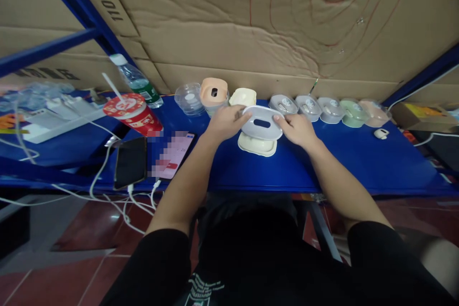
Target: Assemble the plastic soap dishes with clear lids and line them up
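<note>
"how were our arms?" "both reached forward over the blue table (261, 172), elbows bent."

"and our hands?" "left (229, 123) and right (297, 129) pinched opposite ends of the grey lid (262, 130), above the cream tray (256, 146)."

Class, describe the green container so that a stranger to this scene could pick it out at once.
Find the blue table below the cardboard wall. Near its back edge, from just behind the right hand, five small containers run rightward. Yours is fourth, the only green one, between a grey container and a pinkish-orange one.
</note>
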### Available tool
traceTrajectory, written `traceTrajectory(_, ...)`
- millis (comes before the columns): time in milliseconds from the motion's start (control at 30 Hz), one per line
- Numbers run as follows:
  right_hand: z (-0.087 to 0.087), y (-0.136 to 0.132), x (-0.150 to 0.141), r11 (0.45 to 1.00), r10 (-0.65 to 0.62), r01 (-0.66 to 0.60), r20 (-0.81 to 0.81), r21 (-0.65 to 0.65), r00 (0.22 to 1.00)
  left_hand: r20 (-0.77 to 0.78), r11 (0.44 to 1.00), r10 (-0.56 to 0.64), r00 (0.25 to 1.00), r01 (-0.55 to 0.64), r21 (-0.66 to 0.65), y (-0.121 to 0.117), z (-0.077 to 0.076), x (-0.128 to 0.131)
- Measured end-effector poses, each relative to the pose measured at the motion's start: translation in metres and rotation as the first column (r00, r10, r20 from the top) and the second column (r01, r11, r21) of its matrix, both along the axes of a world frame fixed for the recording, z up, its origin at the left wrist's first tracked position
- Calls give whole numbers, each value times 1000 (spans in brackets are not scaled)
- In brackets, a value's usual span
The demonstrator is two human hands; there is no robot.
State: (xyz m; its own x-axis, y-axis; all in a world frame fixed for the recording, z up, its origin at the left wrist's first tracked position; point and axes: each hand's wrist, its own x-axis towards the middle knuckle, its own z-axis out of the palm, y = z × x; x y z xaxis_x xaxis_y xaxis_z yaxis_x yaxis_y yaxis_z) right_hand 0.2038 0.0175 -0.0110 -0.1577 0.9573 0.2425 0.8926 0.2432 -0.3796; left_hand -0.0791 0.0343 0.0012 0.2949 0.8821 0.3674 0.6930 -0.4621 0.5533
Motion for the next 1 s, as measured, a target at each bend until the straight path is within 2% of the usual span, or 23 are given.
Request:
traceTrajectory(67, -1, 1, 3, 991, 43, -29, 105, -131, 994, -212, 996, -58, 976, 40, -85, 1, -3, -1)
traceTrajectory(133, -4, 2, 2, 969, 104, -56, 189, -239, 976, -344, 979, -134, 929, 71, -191, 2, -6, -1)
traceTrajectory(267, -9, 0, -9, 934, 140, -21, 312, -356, 940, -454, 939, -173, 874, 6, -345, 0, -16, 3)
traceTrajectory(367, -10, 1, -16, 937, 125, -16, 292, -349, 948, -463, 937, -127, 877, -48, -347, 0, -19, 5)
traceTrajectory(433, -10, 2, -17, 938, 113, -15, 262, -347, 958, -413, 956, -60, 909, -66, -285, 3, -15, 2)
traceTrajectory(467, -10, 3, -16, 937, 107, -13, 252, -349, 962, -365, 967, 13, 931, -104, -232, 5, -12, -2)
traceTrajectory(533, -10, 4, -14, 935, 94, -3, 239, -355, 966, -207, 962, 239, 949, -261, -85, 10, -2, -13)
traceTrajectory(600, -11, 6, -12, 932, 93, -6, 225, -362, 970, 10, 874, 481, 877, -481, 73, 15, 6, -30)
traceTrajectory(667, -12, 6, -12, 930, 101, -17, 211, -367, 972, 159, 757, 609, 777, -630, 175, 19, 10, -50)
traceTrajectory(733, -13, 7, -12, 929, 110, -27, 206, -370, 972, 167, 710, 666, 727, -687, 154, 24, 6, -68)
traceTrajectory(867, -12, 6, -14, 927, 125, -36, 218, -373, 968, 31, 710, 704, 710, -703, -22, 36, -11, -91)
traceTrajectory(1000, -10, 5, -15, 928, 126, -31, 236, -371, 964, 34, 720, 694, 719, -692, -48, 46, -22, -96)
